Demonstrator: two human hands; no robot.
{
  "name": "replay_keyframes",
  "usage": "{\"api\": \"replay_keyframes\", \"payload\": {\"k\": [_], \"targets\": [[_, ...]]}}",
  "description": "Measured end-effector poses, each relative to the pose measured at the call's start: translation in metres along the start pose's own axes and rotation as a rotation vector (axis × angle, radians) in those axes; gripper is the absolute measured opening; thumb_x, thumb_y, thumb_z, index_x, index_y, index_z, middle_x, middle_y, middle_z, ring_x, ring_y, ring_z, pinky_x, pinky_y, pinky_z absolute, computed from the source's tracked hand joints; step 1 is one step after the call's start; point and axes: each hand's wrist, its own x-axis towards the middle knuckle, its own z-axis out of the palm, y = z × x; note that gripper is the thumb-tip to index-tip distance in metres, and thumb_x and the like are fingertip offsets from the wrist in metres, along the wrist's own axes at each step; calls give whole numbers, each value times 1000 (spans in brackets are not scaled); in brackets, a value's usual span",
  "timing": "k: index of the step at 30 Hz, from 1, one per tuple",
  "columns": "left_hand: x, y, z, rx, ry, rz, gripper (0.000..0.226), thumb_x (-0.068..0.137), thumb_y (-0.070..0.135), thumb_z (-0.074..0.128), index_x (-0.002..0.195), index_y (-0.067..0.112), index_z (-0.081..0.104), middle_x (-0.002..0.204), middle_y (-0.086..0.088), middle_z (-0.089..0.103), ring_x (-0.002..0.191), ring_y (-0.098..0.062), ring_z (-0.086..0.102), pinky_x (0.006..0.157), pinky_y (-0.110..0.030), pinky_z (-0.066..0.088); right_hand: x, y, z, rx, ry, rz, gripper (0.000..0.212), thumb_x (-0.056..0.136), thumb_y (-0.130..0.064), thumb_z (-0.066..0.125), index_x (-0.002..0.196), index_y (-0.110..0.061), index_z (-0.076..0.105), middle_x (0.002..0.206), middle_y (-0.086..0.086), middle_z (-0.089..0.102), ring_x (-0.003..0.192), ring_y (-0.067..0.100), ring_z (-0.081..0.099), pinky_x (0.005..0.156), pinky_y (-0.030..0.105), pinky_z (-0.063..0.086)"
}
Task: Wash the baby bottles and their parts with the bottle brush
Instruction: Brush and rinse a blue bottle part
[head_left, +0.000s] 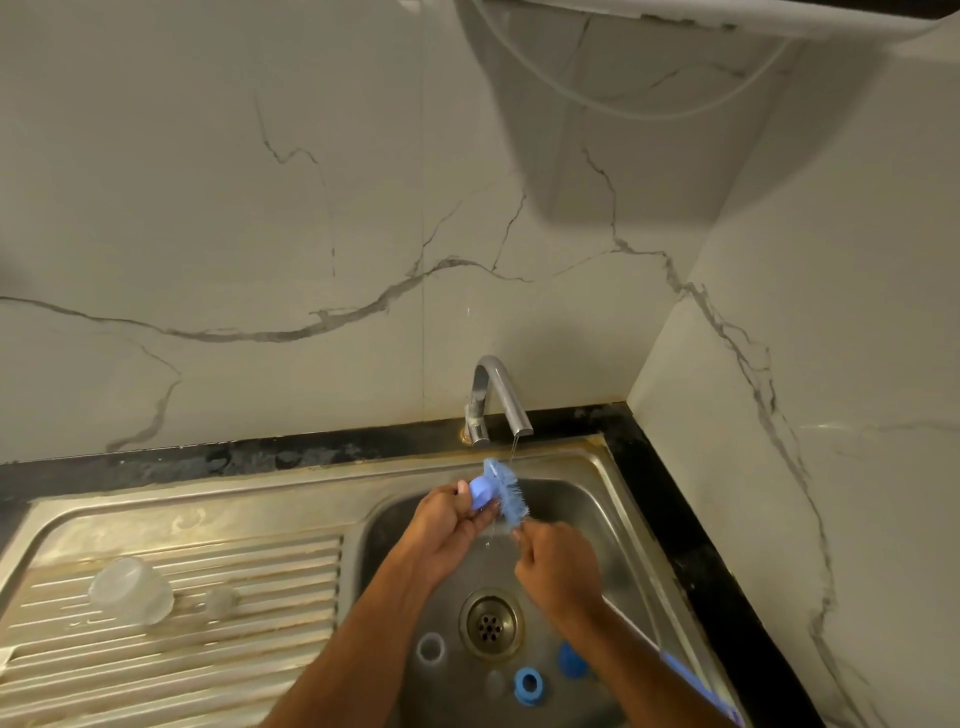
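Two hands work just below the tap, over the sink. The left hand has its fingers closed round a blue ring, pinching it by the rim. The right hand is curled tight on the brush wire, with the long handle running back under the forearm; the bristles lie against the ring, and whether they pass through it I cannot tell. A thin stream falls from the tap just beside the bristle tip.

To do this step well, I judge the ring should be turned a little at a time while the brush is twisted, so the inner thread gets scrubbed all round. Moving both slightly toward the stream would help rinse.

Nearer than the drain lie more parts: a pale ring and a blue collar. Left of the tap, on the drainboard, rests a clear cap.
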Motion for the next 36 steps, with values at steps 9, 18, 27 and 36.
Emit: {"api": "replay_keyframes", "payload": {"k": [9,18,27,36], "targets": [[3,-3,-3,20,45,-22,27,99,18,59,119,0,64,112,-22,73,104,-35,71,75,-39,61,-7,-4,8,71,-26,-44,24,101,-36,49,79,-30,57,65,-12,52,51,3,46,49,13,34],[5,-5,-10,4,84,-32,21,103,2,46,117,-4,60,109,-26,67,102,-37,65,83,-44,55,-9,-2,10,4,-66,-49,15,97,-34,56,97,-24,67,90,-7,71,67,1,58,49,9,37],[9,0,-6,-50,4,-4,26,103,4,45,125,-8,54,127,-28,61,116,-40,62,91,-46,53,-8,6,3,43,-44,-28,20,99,-35,54,85,-25,65,68,-13,54,52,-1,47,48,12,33],[11,-4,-6,-10,47,10,20,102,1,44,118,-2,56,125,-25,61,114,-38,62,92,-45,52,-5,5,2,20,-64,-50,18,98,-34,56,83,-26,62,71,-11,58,59,3,55,50,12,37]]}}
